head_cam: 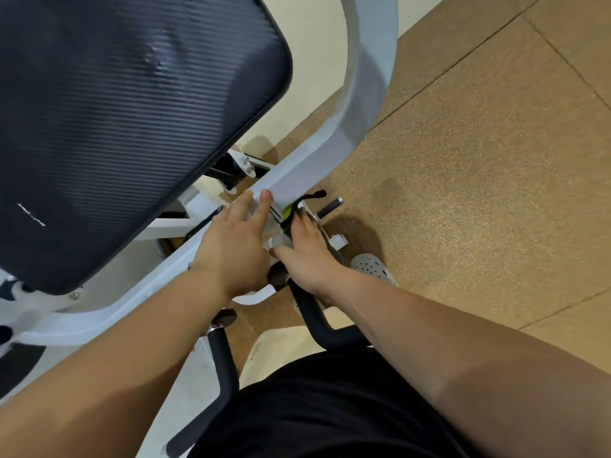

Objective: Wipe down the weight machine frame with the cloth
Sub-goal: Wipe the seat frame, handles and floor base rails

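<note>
While the left grip (234, 249) lies relaxed, two fingers (263, 209) stretched straight onto the white frame beam (297, 166), the right grip (309, 249) reaches down just beside it. Its fingertips are lost in the dark, yellow-marked joint (287, 213) under the beam. A pale scrap (280, 241) peeks out between the two, touching the right thumb. That looks like the cloth, but most of it is hidden, and I cannot tell whether the right grip pinches it or only presses on it. To wipe well here, I'd spread the cloth flat under the palm, draw it along the beam toward the curve, then fold it round the underside and into that joint. Plenty in the way, though: the big black ribbed back pad (132, 110) overhangs the beam on the left, and a black strap (314, 195) and a short knurled peg (329, 208) crowd the joint. A black foam handle (222, 361) and a bent black bar (314, 320) jut up between the forearms. A grey clog (373, 267) stands on the brown floor (496, 160) close by.
</note>
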